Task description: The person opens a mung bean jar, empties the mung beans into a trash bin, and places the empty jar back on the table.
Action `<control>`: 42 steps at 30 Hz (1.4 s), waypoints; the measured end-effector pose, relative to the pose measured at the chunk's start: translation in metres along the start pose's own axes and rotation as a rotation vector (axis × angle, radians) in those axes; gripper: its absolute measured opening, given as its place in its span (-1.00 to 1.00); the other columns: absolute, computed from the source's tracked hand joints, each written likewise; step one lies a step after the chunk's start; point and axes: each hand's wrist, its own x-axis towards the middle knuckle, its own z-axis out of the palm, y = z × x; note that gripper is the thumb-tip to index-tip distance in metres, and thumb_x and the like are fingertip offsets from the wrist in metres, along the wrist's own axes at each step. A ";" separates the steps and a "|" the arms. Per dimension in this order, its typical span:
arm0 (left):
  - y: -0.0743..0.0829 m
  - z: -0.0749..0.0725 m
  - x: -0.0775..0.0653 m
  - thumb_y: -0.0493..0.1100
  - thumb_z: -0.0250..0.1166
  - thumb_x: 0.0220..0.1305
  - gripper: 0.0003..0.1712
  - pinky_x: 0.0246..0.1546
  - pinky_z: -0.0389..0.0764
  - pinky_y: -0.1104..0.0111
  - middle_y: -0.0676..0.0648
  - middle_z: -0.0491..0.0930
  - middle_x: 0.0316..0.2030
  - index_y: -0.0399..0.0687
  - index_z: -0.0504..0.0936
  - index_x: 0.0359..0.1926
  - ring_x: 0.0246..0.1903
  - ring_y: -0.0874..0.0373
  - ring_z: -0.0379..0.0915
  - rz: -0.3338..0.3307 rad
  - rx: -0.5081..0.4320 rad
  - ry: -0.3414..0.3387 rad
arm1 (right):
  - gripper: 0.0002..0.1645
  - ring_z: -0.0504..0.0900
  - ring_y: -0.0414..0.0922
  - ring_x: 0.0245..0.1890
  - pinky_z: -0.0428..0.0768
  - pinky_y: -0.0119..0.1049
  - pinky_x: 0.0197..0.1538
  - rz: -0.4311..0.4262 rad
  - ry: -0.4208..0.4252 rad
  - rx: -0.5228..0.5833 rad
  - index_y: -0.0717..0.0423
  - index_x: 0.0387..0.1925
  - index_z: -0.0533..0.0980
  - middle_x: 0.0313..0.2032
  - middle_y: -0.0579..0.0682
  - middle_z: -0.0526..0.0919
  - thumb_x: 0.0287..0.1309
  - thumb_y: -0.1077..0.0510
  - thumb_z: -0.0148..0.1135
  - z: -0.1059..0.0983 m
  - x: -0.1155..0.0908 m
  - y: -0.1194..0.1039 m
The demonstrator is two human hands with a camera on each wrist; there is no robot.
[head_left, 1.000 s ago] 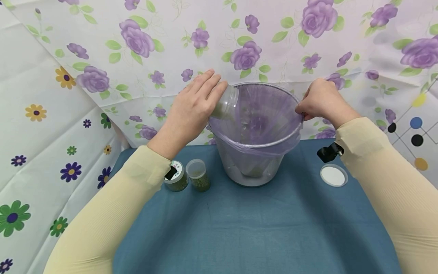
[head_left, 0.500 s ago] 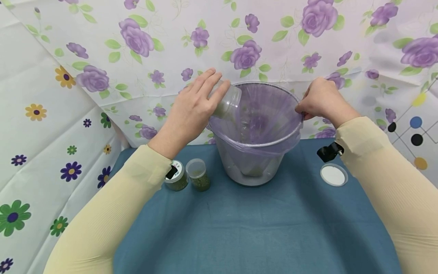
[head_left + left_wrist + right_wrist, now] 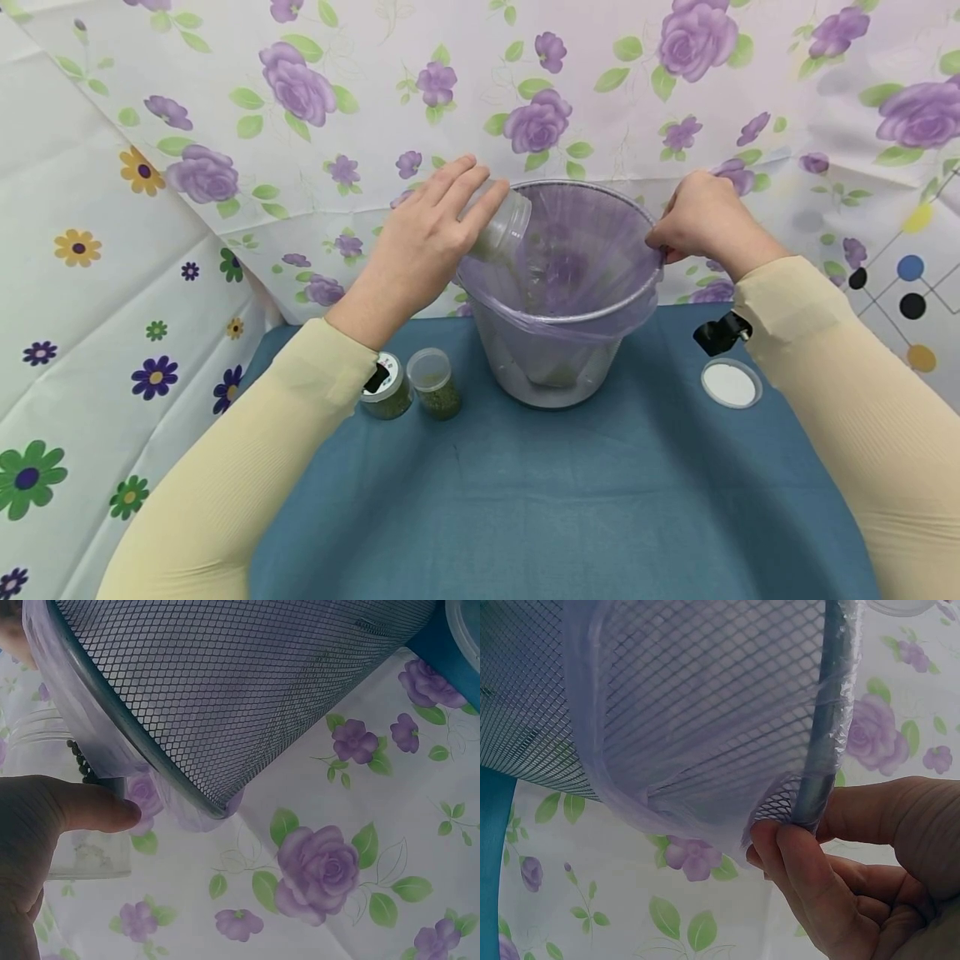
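My left hand [image 3: 427, 229] grips a clear plastic jar [image 3: 512, 218], tilted on its side with its mouth over the left rim of a mesh wastebasket [image 3: 517, 358]. Dark green granules [image 3: 80, 761] gather near the jar's mouth in the left wrist view. A thin purple bin bag [image 3: 592, 242] lines the basket and folds over its rim. On the far right, my right hand [image 3: 701, 218] pinches the rim and the bag between thumb and fingers. That pinch shows closely in the right wrist view, on the bag's edge [image 3: 727, 836].
Left of the basket stand a lidded jar [image 3: 388, 402], partly covered by the left wrist's camera, and a second jar [image 3: 438, 396] of green granules. A round white lid [image 3: 730, 383] lies on the blue cloth [image 3: 562, 500] at right. Floral sheets hang behind.
The jar in my left hand has shifted slightly to the right over the basket and tipped further down. My right hand stays on the rim.
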 end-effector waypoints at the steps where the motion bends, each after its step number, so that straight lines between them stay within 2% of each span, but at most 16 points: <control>1: 0.000 0.000 0.000 -0.47 0.01 0.26 -0.46 0.16 0.48 0.14 -0.21 0.41 0.17 -0.11 0.38 0.25 0.30 -0.07 0.22 0.001 0.000 0.003 | -0.75 0.68 -0.11 -0.65 0.48 -0.26 -0.60 0.000 0.000 0.001 0.26 -0.62 0.68 -0.72 0.01 0.66 -0.10 0.13 0.24 0.000 0.000 0.000; 10: 0.000 0.001 0.000 -0.46 -0.02 0.28 -0.47 0.12 0.51 0.13 -0.21 0.41 0.17 -0.10 0.38 0.26 0.30 -0.07 0.22 0.003 -0.006 0.019 | -0.74 0.67 -0.12 -0.65 0.47 -0.26 -0.60 0.000 -0.007 0.000 0.26 -0.61 0.68 -0.73 0.00 0.66 -0.09 0.13 0.25 -0.001 0.000 -0.001; 20: -0.001 -0.001 0.000 -0.46 0.02 0.28 -0.44 0.29 0.34 0.18 -0.22 0.39 0.21 -0.10 0.34 0.29 0.33 -0.07 0.17 0.025 0.009 -0.004 | -0.74 0.67 -0.12 -0.65 0.48 -0.26 -0.59 0.002 -0.005 0.000 0.26 -0.61 0.68 -0.72 0.01 0.66 -0.08 0.13 0.25 0.000 0.000 -0.001; 26: 0.000 -0.002 0.000 -0.44 0.02 0.29 -0.44 0.28 0.36 0.16 -0.22 0.37 0.23 -0.09 0.34 0.30 0.34 -0.07 0.16 0.031 0.006 0.002 | -0.74 0.66 -0.14 -0.66 0.45 -0.26 -0.60 -0.003 -0.009 0.000 0.26 -0.58 0.69 -0.72 -0.01 0.66 -0.07 0.12 0.26 0.000 0.001 0.000; 32: 0.000 -0.002 0.001 -0.44 0.03 0.28 -0.43 0.34 0.27 0.20 -0.23 0.37 0.22 -0.12 0.32 0.31 0.35 -0.08 0.14 0.062 0.032 -0.013 | -0.74 0.67 -0.13 -0.67 0.45 -0.26 -0.61 -0.006 -0.006 0.003 0.26 -0.60 0.69 -0.73 0.00 0.66 -0.08 0.12 0.26 0.001 0.002 0.000; 42: 0.001 0.000 0.003 -0.45 0.01 0.28 -0.44 0.36 0.23 0.20 -0.23 0.39 0.21 -0.12 0.32 0.30 0.34 -0.08 0.15 0.092 0.043 0.007 | -0.74 0.67 -0.12 -0.66 0.45 -0.26 -0.60 -0.005 0.007 -0.009 0.24 -0.65 0.68 -0.74 0.00 0.65 -0.10 0.13 0.24 0.001 0.001 0.000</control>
